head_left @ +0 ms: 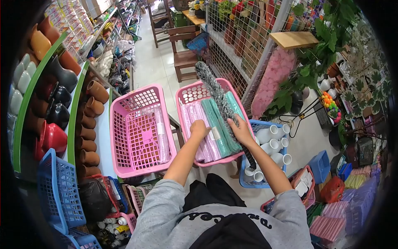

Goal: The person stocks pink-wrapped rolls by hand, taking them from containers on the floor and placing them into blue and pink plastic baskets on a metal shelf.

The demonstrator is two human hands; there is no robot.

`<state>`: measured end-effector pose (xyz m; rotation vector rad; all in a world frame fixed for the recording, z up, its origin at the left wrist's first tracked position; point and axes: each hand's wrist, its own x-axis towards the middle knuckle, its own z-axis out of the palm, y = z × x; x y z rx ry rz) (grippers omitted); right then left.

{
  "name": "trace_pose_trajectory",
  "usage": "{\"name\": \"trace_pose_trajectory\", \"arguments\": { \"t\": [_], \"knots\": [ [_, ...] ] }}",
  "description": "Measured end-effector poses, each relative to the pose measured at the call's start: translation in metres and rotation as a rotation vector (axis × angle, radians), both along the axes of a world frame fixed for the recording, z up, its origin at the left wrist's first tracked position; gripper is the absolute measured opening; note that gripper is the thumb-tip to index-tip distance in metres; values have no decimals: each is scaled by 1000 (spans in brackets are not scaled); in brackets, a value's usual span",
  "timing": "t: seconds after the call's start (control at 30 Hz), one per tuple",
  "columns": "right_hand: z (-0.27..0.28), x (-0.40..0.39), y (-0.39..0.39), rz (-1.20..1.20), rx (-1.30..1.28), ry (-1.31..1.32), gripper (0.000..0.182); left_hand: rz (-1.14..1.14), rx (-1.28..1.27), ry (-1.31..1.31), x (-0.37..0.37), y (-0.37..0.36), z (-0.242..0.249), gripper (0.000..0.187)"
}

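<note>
My left hand (200,129) is closed over the lilac-pink plastic-wrapped rolls (195,112) in the right-hand pink basket (180,93); its fingertips are hidden. Around the lower part of a fluffy grey duster (213,87), my right hand (240,130) is wrapped. The duster lies slantwise over the basket, its head past the far rim and its black handle (250,159) running back under my forearm. Green wrapped rolls (212,118) lie beside the pink ones, one with a white label (215,133).
Left of it stands another pink basket (118,162) with one clear-wrapped roll (160,133). A blue basket (248,182) of white vases (267,135) sits at the right. Shelves of clay pots (95,106) line the left; a wire rack (236,45) and wooden chair (184,60) stand ahead.
</note>
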<state>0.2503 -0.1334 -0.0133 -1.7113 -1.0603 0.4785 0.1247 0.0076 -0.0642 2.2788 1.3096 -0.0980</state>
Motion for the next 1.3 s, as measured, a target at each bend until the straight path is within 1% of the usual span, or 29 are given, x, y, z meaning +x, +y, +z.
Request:
{"name": "trace_pose_trajectory", "arguments": {
  "t": [0.07, 0.13, 0.17, 0.23, 0.27, 0.33, 0.37, 0.43, 0.53, 0.6, 0.7, 0.77, 0.83, 0.9, 0.97, 1.0, 1.07, 1.13, 1.17, 1.2, 1.23, 1.27, 1.3],
  "knots": [
    [-6, -1, 1, -7, 21, -11, 49, 14, -27, 45, 1, 0, 1, 48],
    [-11, 0, 6, -18, 76, -41, 46, 87, -21, 14, 3, 1, 1, 42],
    [-3, -2, 6, -18, 80, -43, 46, 87, -17, 13, 4, 1, -1, 42],
    [12, -7, 5, 4, 32, -12, 41, 162, -68, -43, 5, -2, -4, 42],
    [11, -7, 5, 6, 35, -10, 41, 163, -65, -41, 5, -2, -12, 42],
    [7, -6, 8, 22, 75, 16, 38, 242, -76, -130, 7, -2, -28, 39],
    [8, -7, 8, 23, 79, 17, 38, 244, -79, -141, 6, -4, -28, 36],
    [13, -9, 7, 18, 85, 8, 38, 257, -76, -143, 5, -6, -27, 35],
    [-4, -1, 10, 17, 70, -18, 38, 270, -85, -187, -2, -6, -33, 35],
    [-4, 0, 10, 42, 64, 13, 39, 269, -93, -224, -8, -5, -33, 34],
    [-2, -1, 8, 59, 54, 40, 39, 263, -129, -264, -11, -2, -33, 33],
    [0, -3, 7, 60, 54, 37, 39, 336, -261, -336, -12, -1, -30, 31],
    [2, -4, 5, 34, 53, 14, 39, 334, -240, -365, -14, -2, -24, 31],
    [1, -2, 4, 57, 55, 49, 41, 332, -218, -393, -17, 1, -31, 31],
    [-5, 2, 4, 85, 60, 82, 42, 270, -89, -428, -20, 7, -40, 29],
    [-12, 5, 5, 59, 39, 67, 46, 276, -84, -430, -23, 8, -38, 29],
    [-15, 10, 5, 41, 27, 48, 49, 355, -276, -533, -26, 13, -33, 29],
    [-12, 11, 6, 70, 27, 109, 55, 324, -291, -571, -31, 18, -29, 30],
    [4, 4, 4, -2, -8, 28, 55, 288, -313, -605, -33, 18, -20, 31],
    [5, 3, 6, 4, 1, 26, 55, 251, -334, -639, -36, 18, -11, 33],
    [5, 4, 8, 6, 5, 18, 54, 254, -369, -605, -37, 19, -1, 38],
    [6, 3, 10, 9, 9, 9, 54, 256, -358, -610, -40, 12, 21, 38],
    [17, 0, 10, 52, 11, 51, 51, 308, -515, -802, -42, 6, 40, 42]
  ]
}}
